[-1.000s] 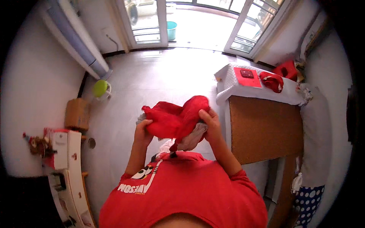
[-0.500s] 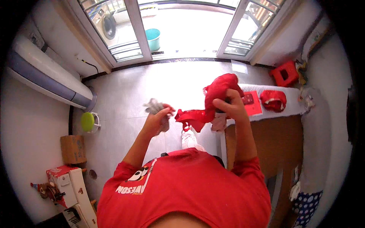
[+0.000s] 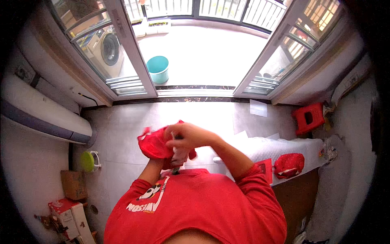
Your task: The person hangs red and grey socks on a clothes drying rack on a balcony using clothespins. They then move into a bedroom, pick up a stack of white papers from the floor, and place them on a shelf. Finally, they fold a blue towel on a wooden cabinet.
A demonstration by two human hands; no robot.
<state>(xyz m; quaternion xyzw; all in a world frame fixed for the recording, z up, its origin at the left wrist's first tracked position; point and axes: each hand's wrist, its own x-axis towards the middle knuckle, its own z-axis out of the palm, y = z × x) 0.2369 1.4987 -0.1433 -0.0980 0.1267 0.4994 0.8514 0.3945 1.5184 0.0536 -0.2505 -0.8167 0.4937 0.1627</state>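
In front of my chest hangs a bunched red cloth point(image 3: 153, 147), its folds draped over the end of my left arm. That cloth hides my left hand; only the left forearm point(image 3: 151, 172) shows below it. My right hand point(image 3: 186, 136) reaches across to the cloth's right side, fingers curled and closed. Beneath those fingers hangs a pale greyish cloth point(image 3: 180, 156), which the right hand appears to grip. Its exact shape is blurred by motion. A second red fabric bundle point(image 3: 289, 165) lies apart on a white quilted cover point(image 3: 260, 149) to the right, beside a flat red packet point(image 3: 266, 170).
Ahead, open glass doors point(image 3: 142, 81) lead over a sill to a balcony with a teal bucket point(image 3: 158, 70) and a washing machine point(image 3: 106, 51). A red stool point(image 3: 308, 118) stands far right. A green-topped stool point(image 3: 87, 161) and cardboard box point(image 3: 73, 184) are at left.
My right hand has swung left and inward, bringing the red cloth over to my left hand, which it now covers. The view has tilted up, showing more of the balcony.
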